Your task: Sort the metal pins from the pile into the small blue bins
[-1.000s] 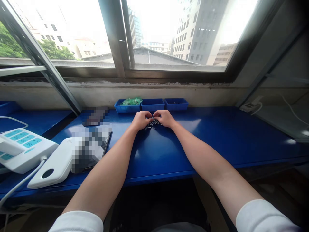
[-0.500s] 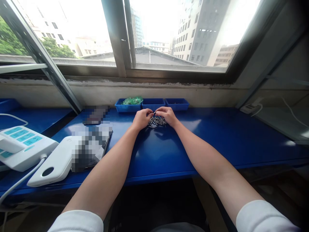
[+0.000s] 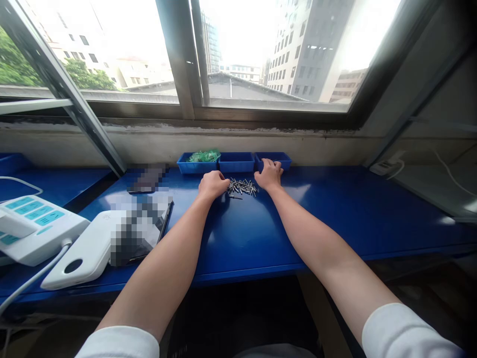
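Note:
A loose pile of small, slim metal pieces that look like blind rivets (image 3: 242, 187) lies on the blue table. At its left edge is my left hand (image 3: 213, 184), fingers curled and closed; whatever they may hold is hidden. My right hand (image 3: 270, 174) reaches beyond the pile on the right, its fingers apart, over the front of the right blue bin (image 3: 286, 162). A few small dark bits show inside that bin. One rivet-like piece (image 3: 235, 197) lies by itself just in front of the pile.
Left of the right bin stand a middle blue bin (image 3: 237, 163) and a left bin (image 3: 182, 165) holding green plastic packets (image 3: 204, 156). A white power bank (image 3: 80, 251) and a power strip (image 3: 42, 223) lie on the left. A metal post (image 3: 87, 117) slants behind them.
My hands have parted from their meeting point above the pile. The right one has moved forward and right to the right bin, its fingers spreading; the left has drawn back slightly left.

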`<state>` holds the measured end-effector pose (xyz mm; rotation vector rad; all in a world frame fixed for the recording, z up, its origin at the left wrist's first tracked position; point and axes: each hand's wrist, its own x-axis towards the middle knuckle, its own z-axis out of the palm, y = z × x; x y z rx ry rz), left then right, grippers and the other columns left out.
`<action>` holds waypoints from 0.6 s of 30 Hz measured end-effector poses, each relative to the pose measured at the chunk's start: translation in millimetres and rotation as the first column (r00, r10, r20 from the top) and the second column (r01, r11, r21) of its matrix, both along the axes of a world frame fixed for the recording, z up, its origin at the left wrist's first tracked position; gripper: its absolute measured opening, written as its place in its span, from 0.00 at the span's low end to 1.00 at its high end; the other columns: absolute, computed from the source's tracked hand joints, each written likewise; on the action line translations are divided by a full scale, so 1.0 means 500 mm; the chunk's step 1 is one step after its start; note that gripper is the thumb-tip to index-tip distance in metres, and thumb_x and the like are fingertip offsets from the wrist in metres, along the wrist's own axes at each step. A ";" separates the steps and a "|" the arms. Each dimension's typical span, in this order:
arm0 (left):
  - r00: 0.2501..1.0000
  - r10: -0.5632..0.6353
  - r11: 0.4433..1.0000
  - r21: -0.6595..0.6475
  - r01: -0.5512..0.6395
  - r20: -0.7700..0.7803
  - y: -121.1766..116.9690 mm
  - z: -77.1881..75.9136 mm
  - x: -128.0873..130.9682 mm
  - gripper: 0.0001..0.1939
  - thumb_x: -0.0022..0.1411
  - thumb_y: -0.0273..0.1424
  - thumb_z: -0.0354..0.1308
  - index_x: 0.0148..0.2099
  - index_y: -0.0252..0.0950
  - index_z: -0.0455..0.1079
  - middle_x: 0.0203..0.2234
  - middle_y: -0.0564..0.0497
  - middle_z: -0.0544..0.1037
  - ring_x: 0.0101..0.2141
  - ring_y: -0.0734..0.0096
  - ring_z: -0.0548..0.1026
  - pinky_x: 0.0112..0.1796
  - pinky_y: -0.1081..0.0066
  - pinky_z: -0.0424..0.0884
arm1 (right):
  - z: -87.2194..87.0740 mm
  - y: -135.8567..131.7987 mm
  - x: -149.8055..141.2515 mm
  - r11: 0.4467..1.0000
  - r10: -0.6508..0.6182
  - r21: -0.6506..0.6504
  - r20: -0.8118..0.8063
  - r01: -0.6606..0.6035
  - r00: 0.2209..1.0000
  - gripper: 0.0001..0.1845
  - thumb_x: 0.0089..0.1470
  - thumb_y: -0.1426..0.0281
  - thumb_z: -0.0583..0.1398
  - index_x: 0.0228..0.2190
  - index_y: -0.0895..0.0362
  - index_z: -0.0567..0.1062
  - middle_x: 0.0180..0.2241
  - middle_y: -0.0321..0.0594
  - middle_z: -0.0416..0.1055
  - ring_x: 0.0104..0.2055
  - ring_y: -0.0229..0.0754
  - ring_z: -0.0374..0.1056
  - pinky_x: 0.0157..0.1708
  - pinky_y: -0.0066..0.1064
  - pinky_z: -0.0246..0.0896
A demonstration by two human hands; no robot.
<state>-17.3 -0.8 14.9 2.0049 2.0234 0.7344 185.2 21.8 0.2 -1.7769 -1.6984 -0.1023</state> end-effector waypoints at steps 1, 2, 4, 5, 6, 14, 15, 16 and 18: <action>1.000 0.004 1.000 -0.022 -0.004 -0.006 -0.001 0.001 0.001 0.10 0.49 0.35 0.55 0.33 0.38 0.74 0.32 0.45 0.79 0.37 0.58 0.75 0.35 0.69 0.69 | -0.002 0.004 0.003 0.999 -0.017 -0.046 0.008 0.017 1.000 0.32 0.48 0.68 0.55 0.55 0.59 0.63 0.60 0.46 0.58 0.55 0.56 0.50 0.52 0.49 0.50; 1.000 0.003 0.999 -0.044 -0.004 -0.012 -0.001 0.001 0.002 0.11 0.48 0.35 0.55 0.33 0.38 0.74 0.32 0.45 0.79 0.37 0.58 0.75 0.35 0.69 0.69 | -0.003 0.007 0.005 0.996 -0.025 -0.089 0.015 0.026 1.000 0.33 0.47 0.67 0.55 0.56 0.59 0.62 0.61 0.46 0.54 0.56 0.56 0.49 0.52 0.49 0.50; 1.000 -0.012 0.997 -0.081 0.011 -0.021 0.000 0.000 0.003 0.11 0.47 0.35 0.56 0.33 0.38 0.75 0.32 0.45 0.79 0.37 0.57 0.75 0.35 0.69 0.69 | -0.005 0.010 0.006 0.989 -0.018 -0.146 0.026 0.022 0.999 0.35 0.47 0.65 0.56 0.57 0.59 0.60 0.64 0.46 0.49 0.57 0.57 0.47 0.52 0.50 0.50; 0.999 -0.021 0.996 -0.088 0.019 -0.024 0.000 -0.002 0.003 0.12 0.47 0.34 0.56 0.34 0.38 0.75 0.32 0.45 0.79 0.37 0.57 0.75 0.35 0.68 0.69 | -0.005 0.011 0.006 0.988 -0.007 -0.156 0.031 0.012 0.999 0.35 0.46 0.64 0.56 0.57 0.58 0.60 0.64 0.46 0.46 0.58 0.58 0.46 0.53 0.51 0.50; 0.999 -0.027 0.996 -0.088 0.025 -0.025 0.001 -0.003 0.003 0.12 0.47 0.33 0.56 0.35 0.39 0.75 0.33 0.45 0.79 0.37 0.57 0.75 0.35 0.68 0.69 | -0.006 0.011 0.005 0.988 0.005 -0.156 0.035 0.000 0.999 0.36 0.46 0.64 0.56 0.57 0.58 0.60 0.65 0.46 0.45 0.59 0.59 0.45 0.53 0.51 0.50; 0.998 0.055 0.995 0.086 -0.054 -0.010 -0.002 0.001 0.001 0.14 0.49 0.30 0.54 0.38 0.37 0.75 0.37 0.43 0.77 0.40 0.56 0.74 0.40 0.65 0.69 | -0.008 0.003 -0.017 0.988 0.120 -0.106 0.036 -0.116 0.992 0.34 0.47 0.65 0.58 0.56 0.58 0.62 0.64 0.51 0.47 0.61 0.59 0.44 0.55 0.51 0.49; 0.996 0.090 0.989 0.121 -0.087 -0.025 -0.003 0.002 0.000 0.15 0.49 0.30 0.53 0.40 0.36 0.75 0.40 0.42 0.76 0.42 0.54 0.73 0.41 0.64 0.69 | -0.009 0.001 -0.021 0.985 0.147 -0.101 0.041 -0.142 0.988 0.33 0.47 0.65 0.58 0.56 0.58 0.63 0.63 0.51 0.48 0.61 0.58 0.44 0.55 0.50 0.49; 0.991 0.125 0.983 0.141 -0.117 -0.045 -0.003 0.002 -0.001 0.16 0.50 0.30 0.53 0.42 0.35 0.75 0.42 0.40 0.75 0.44 0.52 0.72 0.42 0.62 0.69 | -0.009 -0.001 -0.025 0.980 0.176 -0.101 0.047 -0.171 0.983 0.33 0.48 0.65 0.57 0.56 0.58 0.63 0.63 0.51 0.49 0.61 0.58 0.44 0.56 0.50 0.49; 0.981 0.172 0.980 0.115 -0.161 -0.094 -0.003 0.001 -0.003 0.19 0.51 0.31 0.53 0.45 0.32 0.74 0.46 0.36 0.72 0.48 0.48 0.69 0.45 0.59 0.67 | -0.011 -0.006 -0.034 0.965 0.242 -0.115 0.058 -0.234 0.969 0.32 0.50 0.62 0.57 0.56 0.58 0.64 0.62 0.50 0.51 0.62 0.57 0.45 0.57 0.48 0.48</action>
